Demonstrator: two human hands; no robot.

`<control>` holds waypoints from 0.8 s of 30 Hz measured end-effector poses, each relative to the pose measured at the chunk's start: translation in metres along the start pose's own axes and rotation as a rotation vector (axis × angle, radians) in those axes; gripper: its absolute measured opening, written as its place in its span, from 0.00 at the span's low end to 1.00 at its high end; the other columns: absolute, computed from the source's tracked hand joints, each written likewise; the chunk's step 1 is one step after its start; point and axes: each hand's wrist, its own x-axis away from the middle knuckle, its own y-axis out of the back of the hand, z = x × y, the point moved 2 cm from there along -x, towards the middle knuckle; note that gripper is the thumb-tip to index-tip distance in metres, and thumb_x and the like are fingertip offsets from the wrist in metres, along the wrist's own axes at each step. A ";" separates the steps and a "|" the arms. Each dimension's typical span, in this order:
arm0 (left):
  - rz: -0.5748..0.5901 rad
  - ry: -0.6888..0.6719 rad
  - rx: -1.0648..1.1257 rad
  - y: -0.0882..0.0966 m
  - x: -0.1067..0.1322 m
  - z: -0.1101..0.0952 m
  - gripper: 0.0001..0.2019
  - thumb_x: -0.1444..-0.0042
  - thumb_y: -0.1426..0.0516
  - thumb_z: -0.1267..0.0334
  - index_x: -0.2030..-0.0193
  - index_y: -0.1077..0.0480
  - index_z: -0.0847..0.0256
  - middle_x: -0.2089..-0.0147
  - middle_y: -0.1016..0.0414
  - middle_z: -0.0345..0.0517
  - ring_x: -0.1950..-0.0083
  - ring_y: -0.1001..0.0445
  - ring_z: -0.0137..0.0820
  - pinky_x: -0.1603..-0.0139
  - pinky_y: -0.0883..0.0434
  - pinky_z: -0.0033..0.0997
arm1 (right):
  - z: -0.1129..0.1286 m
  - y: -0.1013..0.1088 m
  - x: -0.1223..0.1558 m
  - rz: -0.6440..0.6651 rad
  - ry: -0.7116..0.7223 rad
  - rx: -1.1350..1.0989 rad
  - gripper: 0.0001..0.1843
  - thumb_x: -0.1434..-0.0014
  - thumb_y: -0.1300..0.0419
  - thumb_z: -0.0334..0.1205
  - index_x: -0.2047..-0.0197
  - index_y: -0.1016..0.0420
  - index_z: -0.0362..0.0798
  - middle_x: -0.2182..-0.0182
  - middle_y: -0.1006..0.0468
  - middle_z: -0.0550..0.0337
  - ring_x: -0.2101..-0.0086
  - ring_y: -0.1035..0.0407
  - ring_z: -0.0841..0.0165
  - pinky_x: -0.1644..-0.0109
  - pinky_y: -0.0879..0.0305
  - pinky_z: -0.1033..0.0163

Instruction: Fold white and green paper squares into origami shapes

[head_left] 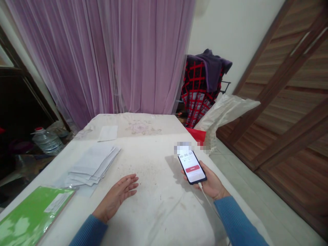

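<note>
A smartphone (191, 167) rests in my right hand (210, 181), its lit screen showing a timer at 00:00:00 and a red button. From the phone's lower end a white cable (205, 196) runs down past my sleeve. My left hand (119, 196) hovers over the table, palm turned inward, fingers slightly curled and apart, holding nothing. Left of it lies a loose stack of white paper sheets (92, 162). Nearer to me on that side is a green folder (33, 213) in shiny plastic with a white label.
A white cloth with a faded flower print covers the table (159, 150). One folded white paper (108, 133) sits toward its far end. Purple curtains (151, 58) hang behind. A water jug (47, 140) stands at left; a white sack (222, 112) and wooden wardrobe (284, 119) are at right.
</note>
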 end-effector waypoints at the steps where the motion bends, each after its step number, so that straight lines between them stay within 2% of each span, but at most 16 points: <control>1: -0.003 0.001 0.002 0.000 0.000 0.000 0.28 0.54 0.33 0.46 0.50 0.27 0.60 0.41 0.28 0.56 0.46 0.26 0.42 0.47 0.28 0.39 | -0.001 -0.001 0.000 0.000 -0.004 -0.006 0.36 0.33 0.56 0.57 0.30 0.50 0.45 0.49 0.24 0.37 0.61 0.23 0.55 0.81 0.38 0.68; 6: -0.017 -0.002 -0.014 -0.002 0.002 -0.003 0.26 0.53 0.34 0.48 0.50 0.27 0.61 0.41 0.28 0.57 0.46 0.26 0.42 0.46 0.28 0.40 | -0.004 -0.005 0.000 0.005 -0.007 0.002 0.34 0.33 0.57 0.56 0.31 0.48 0.45 0.49 0.24 0.38 0.61 0.23 0.56 0.80 0.37 0.68; 9: -0.013 -0.010 -0.021 -0.002 0.003 -0.004 0.25 0.52 0.35 0.48 0.50 0.27 0.60 0.41 0.28 0.56 0.46 0.26 0.42 0.45 0.29 0.41 | -0.004 -0.006 0.000 -0.005 -0.003 0.046 0.34 0.34 0.57 0.58 0.33 0.43 0.46 0.48 0.24 0.40 0.59 0.24 0.57 0.78 0.36 0.68; 11: -0.009 -0.009 -0.017 -0.002 0.004 -0.004 0.25 0.52 0.35 0.47 0.50 0.27 0.60 0.41 0.28 0.56 0.46 0.26 0.41 0.45 0.29 0.40 | -0.002 -0.004 0.000 -0.068 0.050 0.151 0.34 0.35 0.56 0.60 0.36 0.38 0.46 0.50 0.23 0.41 0.58 0.24 0.57 0.78 0.36 0.67; 13: -0.009 -0.007 -0.013 -0.002 0.003 -0.004 0.25 0.53 0.34 0.47 0.51 0.27 0.60 0.41 0.28 0.56 0.46 0.26 0.41 0.46 0.28 0.40 | 0.004 0.003 -0.002 -0.243 0.180 0.405 0.33 0.36 0.55 0.61 0.40 0.33 0.47 0.51 0.23 0.44 0.57 0.25 0.57 0.75 0.34 0.65; 16: -0.009 -0.009 -0.016 -0.002 0.003 -0.003 0.25 0.53 0.34 0.48 0.51 0.27 0.60 0.41 0.28 0.56 0.46 0.26 0.41 0.46 0.29 0.40 | 0.017 0.016 -0.001 -0.676 0.429 1.079 0.27 0.37 0.51 0.55 0.40 0.31 0.53 0.51 0.24 0.48 0.54 0.29 0.57 0.60 0.30 0.58; 18: -0.007 -0.013 -0.028 -0.004 0.004 -0.003 0.26 0.53 0.34 0.47 0.51 0.27 0.60 0.42 0.28 0.56 0.46 0.26 0.41 0.46 0.29 0.40 | 0.020 0.024 0.001 -0.942 0.558 1.507 0.28 0.36 0.52 0.52 0.37 0.34 0.52 0.51 0.26 0.44 0.52 0.31 0.53 0.51 0.33 0.50; 19: -0.004 -0.018 -0.040 -0.005 0.004 -0.003 0.26 0.53 0.34 0.47 0.50 0.28 0.60 0.42 0.27 0.56 0.46 0.26 0.40 0.46 0.30 0.39 | 0.020 0.027 0.001 -1.032 0.594 1.644 0.29 0.35 0.53 0.51 0.36 0.35 0.48 0.52 0.27 0.39 0.52 0.31 0.49 0.51 0.34 0.46; 21: 0.000 -0.030 -0.069 -0.007 0.007 -0.004 0.26 0.53 0.35 0.47 0.50 0.28 0.60 0.43 0.27 0.56 0.47 0.26 0.40 0.46 0.30 0.40 | 0.014 0.036 0.001 -1.168 0.618 1.794 0.30 0.35 0.54 0.51 0.37 0.32 0.44 0.54 0.28 0.31 0.55 0.31 0.44 0.57 0.34 0.42; 24: -0.010 -0.062 -0.162 -0.006 0.013 -0.009 0.25 0.51 0.36 0.47 0.50 0.28 0.60 0.43 0.27 0.56 0.47 0.27 0.40 0.48 0.31 0.40 | 0.004 0.054 -0.003 -1.243 0.621 1.849 0.31 0.37 0.52 0.53 0.39 0.29 0.44 0.58 0.29 0.30 0.58 0.31 0.40 0.62 0.35 0.39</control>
